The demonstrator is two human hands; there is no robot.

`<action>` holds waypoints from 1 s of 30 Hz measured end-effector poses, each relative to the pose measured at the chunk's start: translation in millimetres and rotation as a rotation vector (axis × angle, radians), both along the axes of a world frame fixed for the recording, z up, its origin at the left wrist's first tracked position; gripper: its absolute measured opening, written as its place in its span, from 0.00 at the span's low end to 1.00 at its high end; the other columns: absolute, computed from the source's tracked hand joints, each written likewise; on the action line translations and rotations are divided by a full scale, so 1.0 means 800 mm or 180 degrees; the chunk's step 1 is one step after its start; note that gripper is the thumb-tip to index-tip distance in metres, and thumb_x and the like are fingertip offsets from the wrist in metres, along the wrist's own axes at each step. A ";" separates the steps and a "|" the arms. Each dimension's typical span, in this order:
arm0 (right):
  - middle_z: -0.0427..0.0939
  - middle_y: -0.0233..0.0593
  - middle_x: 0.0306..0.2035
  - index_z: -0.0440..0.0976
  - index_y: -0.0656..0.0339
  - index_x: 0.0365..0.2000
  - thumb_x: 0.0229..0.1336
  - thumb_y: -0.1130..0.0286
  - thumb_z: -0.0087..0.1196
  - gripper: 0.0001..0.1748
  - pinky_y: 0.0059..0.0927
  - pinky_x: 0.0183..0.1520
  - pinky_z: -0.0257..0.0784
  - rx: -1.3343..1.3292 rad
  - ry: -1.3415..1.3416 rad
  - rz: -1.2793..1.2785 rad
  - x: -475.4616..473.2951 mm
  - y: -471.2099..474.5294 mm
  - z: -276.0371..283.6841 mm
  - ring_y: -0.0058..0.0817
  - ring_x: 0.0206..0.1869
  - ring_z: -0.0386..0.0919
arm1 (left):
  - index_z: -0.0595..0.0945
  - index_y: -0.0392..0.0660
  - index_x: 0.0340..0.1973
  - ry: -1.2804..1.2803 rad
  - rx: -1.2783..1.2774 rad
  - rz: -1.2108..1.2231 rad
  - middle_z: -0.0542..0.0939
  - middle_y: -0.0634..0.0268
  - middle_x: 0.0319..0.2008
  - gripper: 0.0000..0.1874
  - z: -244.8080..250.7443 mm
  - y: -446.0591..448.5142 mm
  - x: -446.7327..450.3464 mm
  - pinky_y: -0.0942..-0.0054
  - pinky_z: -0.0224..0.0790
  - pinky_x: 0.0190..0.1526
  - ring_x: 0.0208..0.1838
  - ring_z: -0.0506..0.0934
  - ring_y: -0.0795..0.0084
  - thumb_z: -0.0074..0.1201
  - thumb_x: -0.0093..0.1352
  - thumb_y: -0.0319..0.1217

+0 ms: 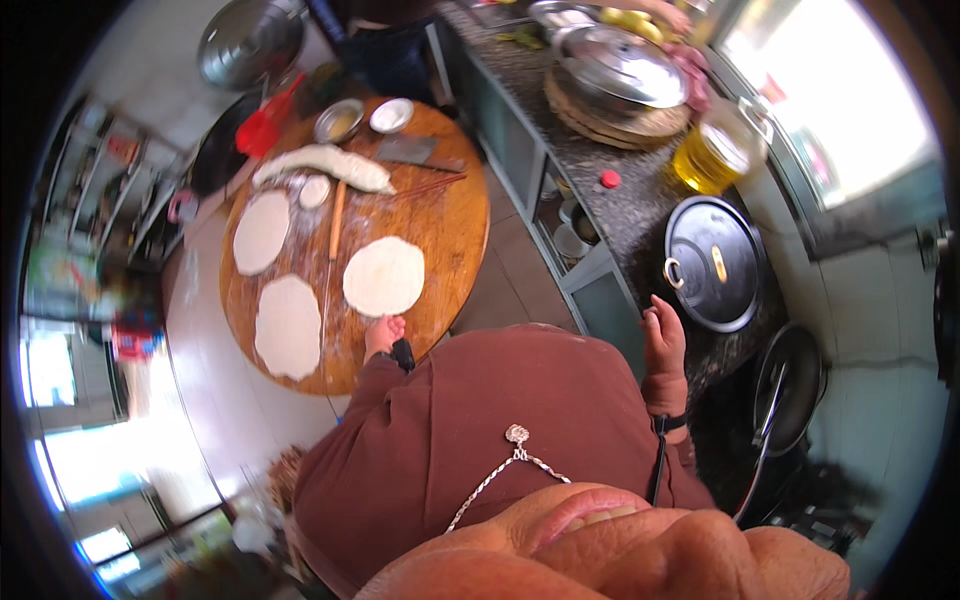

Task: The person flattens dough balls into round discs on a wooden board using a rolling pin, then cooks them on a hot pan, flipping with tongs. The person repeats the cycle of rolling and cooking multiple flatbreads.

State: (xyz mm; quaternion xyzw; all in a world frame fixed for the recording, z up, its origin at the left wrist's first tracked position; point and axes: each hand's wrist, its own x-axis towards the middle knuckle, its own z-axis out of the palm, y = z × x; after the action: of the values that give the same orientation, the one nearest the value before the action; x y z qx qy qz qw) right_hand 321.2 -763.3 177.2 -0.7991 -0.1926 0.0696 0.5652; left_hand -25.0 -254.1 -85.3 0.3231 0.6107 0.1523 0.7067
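My left hand (386, 334) is at the round table's near edge, its curled fingers touching the near rim of a flat dough round (384, 277). Whether they pinch the dough is unclear. Two more rolled dough sheets (261, 232) lie to the left. Beyond them rest a thick dough log (326, 165), a small dough disc (314, 192) and a wooden rolling pin (338, 221). My right hand (664, 337) is raised by the counter's edge with nothing in it, fingers apart. Nearest to it is a round black lid or pan (716, 262) with a ring handle.
The wooden table (457, 225) also holds a cleaver (409, 150), reddish chopsticks (431, 186), a metal bowl (339, 121) and a white bowl (391, 115). On the stone counter (630, 202) stand an oil jug (709, 161), a red cap (610, 179) and a lidded pot (622, 67). Another person's hand (670, 15) shows behind.
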 end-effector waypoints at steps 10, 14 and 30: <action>0.77 0.35 0.42 0.69 0.65 0.61 0.73 0.70 0.48 0.21 0.24 0.46 0.71 0.0307 0.0722 0.0561 0.030 0.000 -0.016 0.21 0.38 0.73 | 0.76 0.39 0.53 -0.0401 -0.0021 0.0336 0.83 0.50 0.49 0.19 0.035 -0.057 -0.007 0.58 0.75 0.52 0.51 0.83 0.56 0.48 0.77 0.41; 0.78 0.35 0.42 0.69 0.65 0.61 0.73 0.69 0.48 0.20 0.24 0.46 0.72 0.0199 0.0705 0.0777 0.050 0.017 -0.029 0.21 0.38 0.73 | 0.76 0.39 0.53 -0.0348 -0.0052 0.0380 0.83 0.51 0.49 0.19 0.059 -0.077 -0.022 0.59 0.74 0.53 0.52 0.82 0.57 0.48 0.77 0.42; 0.77 0.38 0.43 0.69 0.70 0.60 0.72 0.73 0.46 0.20 0.27 0.49 0.71 -0.0235 0.0370 0.1274 0.053 0.095 0.001 0.23 0.41 0.73 | 0.74 0.47 0.54 -0.0612 -0.0094 0.1238 0.82 0.55 0.49 0.17 0.052 -0.121 -0.098 0.57 0.74 0.53 0.53 0.81 0.59 0.54 0.74 0.41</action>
State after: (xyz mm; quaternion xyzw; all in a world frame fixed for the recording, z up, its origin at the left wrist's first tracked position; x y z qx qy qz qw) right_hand 363.8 -687.3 177.8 -0.7598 -0.3119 0.2334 0.5205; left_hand -103.3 -350.7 -43.8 0.1728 0.5935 0.3070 0.7237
